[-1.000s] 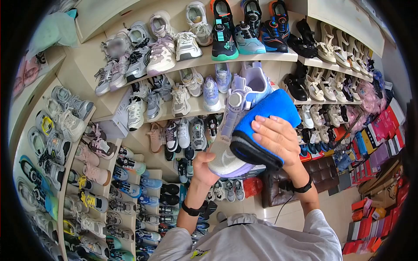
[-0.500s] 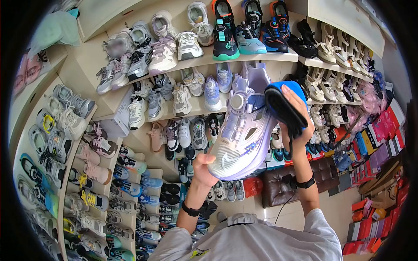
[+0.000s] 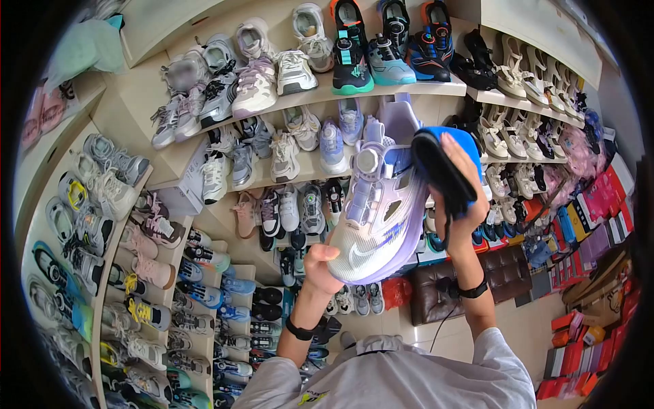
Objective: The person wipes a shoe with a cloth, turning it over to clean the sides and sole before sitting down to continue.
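A white and lavender sneaker with a round dial on its tongue is held up in front of me, its toe pointing down toward me. My left hand grips it at the toe, thumb on top and fingers under the sole. In my right hand is a folded pad, blue on the outside and black and fuzzy inside, with a dark strap hanging from it. The pad overlaps the heel side of the sneaker in this view. The sneaker's far side is hidden.
Shelves full of sneakers rise in front, with more shoe racks on the left. White strap shoes fill the right shelves. Below are a brown leather bench and a red bag; stacked shoeboxes stand at right.
The sneaker has shifted very slightly, its toe a little lower and to the right. My right hand and the pad have moved slightly left along its side.
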Tool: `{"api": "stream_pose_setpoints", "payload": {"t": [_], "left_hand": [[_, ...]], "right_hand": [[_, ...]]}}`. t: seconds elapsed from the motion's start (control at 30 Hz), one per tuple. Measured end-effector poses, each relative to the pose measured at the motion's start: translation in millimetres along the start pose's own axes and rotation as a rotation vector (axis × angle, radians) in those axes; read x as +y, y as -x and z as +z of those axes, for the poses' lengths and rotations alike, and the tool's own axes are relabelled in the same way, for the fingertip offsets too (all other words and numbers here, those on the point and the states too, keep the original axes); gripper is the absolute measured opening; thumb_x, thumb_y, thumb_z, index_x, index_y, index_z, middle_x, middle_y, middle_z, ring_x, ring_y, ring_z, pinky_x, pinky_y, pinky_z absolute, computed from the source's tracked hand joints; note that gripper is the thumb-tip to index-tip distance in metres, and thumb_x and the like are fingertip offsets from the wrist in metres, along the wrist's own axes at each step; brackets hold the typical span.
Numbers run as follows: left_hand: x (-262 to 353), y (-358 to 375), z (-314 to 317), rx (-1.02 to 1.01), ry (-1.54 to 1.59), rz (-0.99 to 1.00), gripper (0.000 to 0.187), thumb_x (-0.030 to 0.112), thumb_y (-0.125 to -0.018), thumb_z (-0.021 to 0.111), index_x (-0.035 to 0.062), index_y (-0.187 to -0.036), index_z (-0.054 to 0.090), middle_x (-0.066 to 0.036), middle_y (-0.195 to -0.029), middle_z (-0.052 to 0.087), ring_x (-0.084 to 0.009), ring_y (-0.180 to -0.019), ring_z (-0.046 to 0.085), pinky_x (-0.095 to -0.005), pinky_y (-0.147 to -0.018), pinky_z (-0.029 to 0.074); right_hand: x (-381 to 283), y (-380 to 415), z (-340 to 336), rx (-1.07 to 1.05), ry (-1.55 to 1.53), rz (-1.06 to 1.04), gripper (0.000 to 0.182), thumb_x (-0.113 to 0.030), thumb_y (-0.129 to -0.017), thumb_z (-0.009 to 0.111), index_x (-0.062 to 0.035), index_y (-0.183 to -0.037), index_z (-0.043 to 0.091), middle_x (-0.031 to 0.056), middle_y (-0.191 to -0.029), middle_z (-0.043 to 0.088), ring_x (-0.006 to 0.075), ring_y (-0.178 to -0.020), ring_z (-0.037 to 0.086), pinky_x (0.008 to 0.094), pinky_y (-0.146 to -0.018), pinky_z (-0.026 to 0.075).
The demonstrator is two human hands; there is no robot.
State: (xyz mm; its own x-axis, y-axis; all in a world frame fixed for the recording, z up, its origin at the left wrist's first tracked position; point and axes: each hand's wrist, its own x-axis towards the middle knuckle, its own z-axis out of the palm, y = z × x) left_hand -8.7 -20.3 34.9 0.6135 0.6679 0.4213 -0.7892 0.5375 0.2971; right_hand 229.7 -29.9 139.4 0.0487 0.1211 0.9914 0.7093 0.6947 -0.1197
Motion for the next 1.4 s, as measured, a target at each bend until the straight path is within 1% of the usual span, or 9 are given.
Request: {"api": "stream_pose_setpoints", "payload": {"t": [0.03, 0.17, 0.3, 0.43, 0.53, 0.57, 0.6, 0.83, 1.4], "left_hand": [[1, 0, 0, 0.010, -0.027, 0.000, 0.083, 0.023, -0.072, 0.058, -0.0077, -0.147, 0.037, -0.024, -0.141, 0.054, -0.0355, -0.128, 0.056, -0.0440, -0.113, 0.042], [2, -3, 11, 0.089, -0.179, 0.030, 0.083, 0.024, -0.075, 0.059, -0.0073, -0.148, 0.036, -0.020, -0.142, 0.054, -0.0322, -0.131, 0.053, -0.0421, -0.115, 0.039], [1, -6, 14, 0.125, -0.233, 0.075, 0.079, 0.026, -0.078, 0.056, -0.0074, -0.147, 0.038, -0.019, -0.144, 0.053, -0.0326, -0.134, 0.051, -0.0437, -0.117, 0.037], [1, -4, -2, -0.070, 0.018, 0.063, 0.073, 0.029, -0.086, 0.055, -0.0068, -0.148, 0.039, -0.020, -0.147, 0.051, -0.0324, -0.135, 0.052, -0.0448, -0.117, 0.038], [2, 4, -9, 0.059, 0.028, 0.064, 0.064, 0.034, -0.094, 0.049, -0.0067, -0.143, 0.044, -0.022, -0.135, 0.059, -0.0296, -0.120, 0.062, -0.0440, -0.106, 0.048], [3, 9, -16, 0.478, -0.684, 0.063, 0.061, 0.035, -0.094, 0.047, -0.0073, -0.139, 0.047, -0.022, -0.126, 0.063, -0.0285, -0.109, 0.066, -0.0430, -0.097, 0.054], [3, 18, -19, 0.609, -0.704, -0.007, 0.062, 0.035, -0.094, 0.047, -0.0071, -0.139, 0.046, -0.022, -0.127, 0.063, -0.0286, -0.109, 0.066, -0.0430, -0.097, 0.054], [4, 25, -18, 0.319, -0.210, -0.053, 0.064, 0.035, -0.094, 0.050, -0.0057, -0.143, 0.042, -0.021, -0.130, 0.061, -0.0289, -0.112, 0.065, -0.0428, -0.099, 0.053], [2, -1, -13, 0.002, -0.033, 0.061, 0.074, 0.034, -0.092, 0.056, -0.0029, -0.151, 0.033, -0.021, -0.141, 0.055, -0.0304, -0.124, 0.059, -0.0425, -0.108, 0.047]], "right_hand": [[-2, 2, 1, -0.016, -0.009, -0.041, 0.039, -0.014, -0.085, 0.075, 0.0062, -0.118, 0.067, 0.0214, -0.123, 0.069, 0.0371, -0.117, 0.066, 0.0432, -0.103, 0.049], [-24, 0, 0, -0.127, -0.041, -0.155, 0.037, -0.009, -0.079, 0.072, 0.0041, -0.113, 0.070, 0.0196, -0.117, 0.072, 0.0357, -0.114, 0.068, 0.0439, -0.099, 0.051], [-43, -2, -5, -0.326, -0.050, -0.242, 0.029, -0.008, -0.085, 0.063, 0.0008, -0.112, 0.072, 0.0151, -0.119, 0.072, 0.0299, -0.115, 0.069, 0.0411, -0.098, 0.052], [-55, -3, -6, -0.433, -0.040, -0.376, 0.028, -0.011, -0.088, 0.062, -0.0013, -0.113, 0.071, 0.0139, -0.120, 0.072, 0.0267, -0.115, 0.068, 0.0374, -0.098, 0.053], [-61, -1, -4, -0.453, -0.116, -0.463, 0.027, -0.010, -0.089, 0.062, -0.0005, -0.113, 0.070, 0.0146, -0.121, 0.070, 0.0257, -0.114, 0.068, 0.0364, -0.098, 0.053], [-65, 1, -4, -0.460, -0.127, -0.475, 0.028, -0.010, -0.088, 0.062, -0.0007, -0.113, 0.070, 0.0146, -0.122, 0.070, 0.0256, -0.114, 0.068, 0.0355, -0.098, 0.053], [-66, 2, -4, -0.467, -0.153, -0.497, 0.028, -0.010, -0.089, 0.061, -0.0013, -0.114, 0.069, 0.0146, -0.122, 0.070, 0.0255, -0.114, 0.068, 0.0349, -0.099, 0.053], [-77, 6, -6, -0.565, -0.371, -0.596, 0.027, -0.009, -0.091, 0.057, 0.0009, -0.113, 0.069, 0.0151, -0.120, 0.070, 0.0242, -0.113, 0.068, 0.0348, -0.101, 0.052], [-52, -3, -2, -0.459, -0.114, -0.514, 0.029, -0.011, -0.089, 0.061, -0.0041, -0.116, 0.068, 0.0116, -0.123, 0.070, 0.0243, -0.116, 0.067, 0.0361, -0.101, 0.051]]}}
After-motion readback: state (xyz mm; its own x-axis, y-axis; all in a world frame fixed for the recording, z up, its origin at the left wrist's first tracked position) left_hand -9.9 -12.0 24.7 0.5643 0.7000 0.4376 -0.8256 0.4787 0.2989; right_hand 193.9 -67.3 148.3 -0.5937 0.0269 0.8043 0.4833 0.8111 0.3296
